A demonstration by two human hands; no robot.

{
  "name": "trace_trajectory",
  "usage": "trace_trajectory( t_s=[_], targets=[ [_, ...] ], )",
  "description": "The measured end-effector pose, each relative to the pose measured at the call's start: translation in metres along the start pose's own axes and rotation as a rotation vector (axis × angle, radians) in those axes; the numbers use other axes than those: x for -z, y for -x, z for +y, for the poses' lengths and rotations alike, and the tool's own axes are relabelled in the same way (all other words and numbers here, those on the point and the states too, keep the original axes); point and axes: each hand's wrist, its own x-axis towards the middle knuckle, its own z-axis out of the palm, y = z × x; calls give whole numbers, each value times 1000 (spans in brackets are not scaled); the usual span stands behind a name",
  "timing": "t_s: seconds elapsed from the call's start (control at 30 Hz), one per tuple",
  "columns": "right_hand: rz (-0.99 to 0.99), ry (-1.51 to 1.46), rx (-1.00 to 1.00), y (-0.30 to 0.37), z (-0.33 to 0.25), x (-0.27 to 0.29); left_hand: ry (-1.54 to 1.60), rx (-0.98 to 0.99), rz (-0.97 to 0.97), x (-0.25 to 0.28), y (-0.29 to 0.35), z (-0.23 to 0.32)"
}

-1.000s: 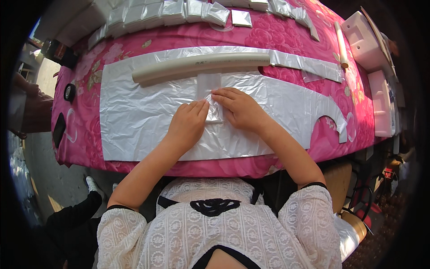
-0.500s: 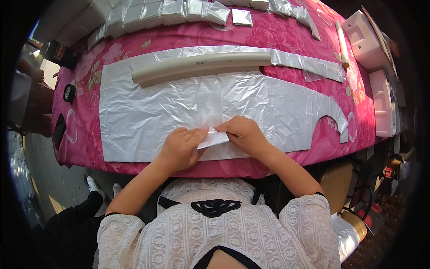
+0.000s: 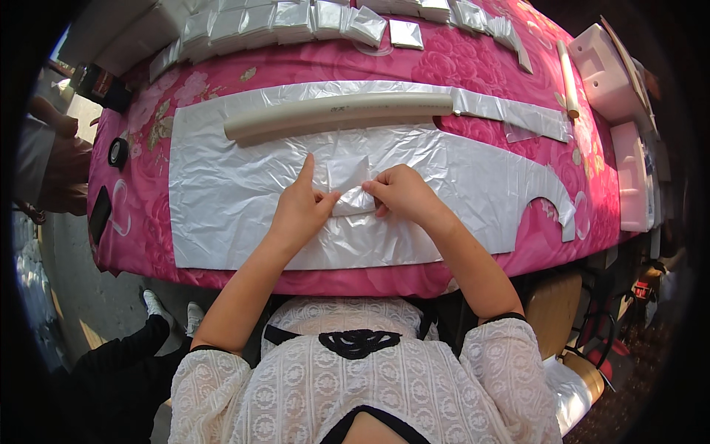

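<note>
A small folded piece of thin white plastic film [image 3: 347, 176] lies between my hands, on top of a large stack of white plastic sheets [image 3: 244, 222] with curved cut-outs at the right. My left hand [image 3: 302, 211] pinches the piece's lower left edge with thumb and bent fingers, its index finger stretched forward. At the lower right edge, my right hand [image 3: 405, 194] grips the film between thumb and fingers. Just beyond both hands, a long beige tube [image 3: 336, 115] rests across the sheets.
Folded white plastic packets [image 3: 292, 22] line the table's far edge. A pink flowered cloth [image 3: 310, 280] covers the table. A tape roll [image 3: 117, 152] and a dark phone-like slab [image 3: 100, 214] lie at left. White foam boxes [image 3: 629, 174] and a thin rod [image 3: 569, 81] are at right.
Both hands have moved away from me, up the sheets, and slightly apart. The folded piece has moved with them and now lies flatter, more of it showing. My left index finger has straightened.
</note>
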Motion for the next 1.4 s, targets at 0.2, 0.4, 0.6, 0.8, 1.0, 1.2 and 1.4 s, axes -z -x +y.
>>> trace_trajectory(
  t_s=[0.2, 0.4, 0.6, 0.8, 1.0, 1.2, 1.4],
  targets=[
    [-37, -18, -54, -6, 0, 6, -303, -264, 188, -4, 11, 10],
    [-89, -57, -95, -10, -7, 7, -584, -728, 103, -35, 6, 3],
    [-79, -96, -70, -8, -4, 6, -649, -482, 52, -49, -1, -3],
    [42, -3, 1, 1, -3, -2, -645, -461, 39, -53, -1, -4],
    [339, 452, 169, 31, 7, -17, -651, -466, 81, -57, -3, -11],
    [510, 820, 696, 20, 2, -20, -455, -532, 283, -37, 14, -17],
    [330, 858, 831, -36, 6, -56, 594, 7, -194, 13, 116, -58]
  ],
)
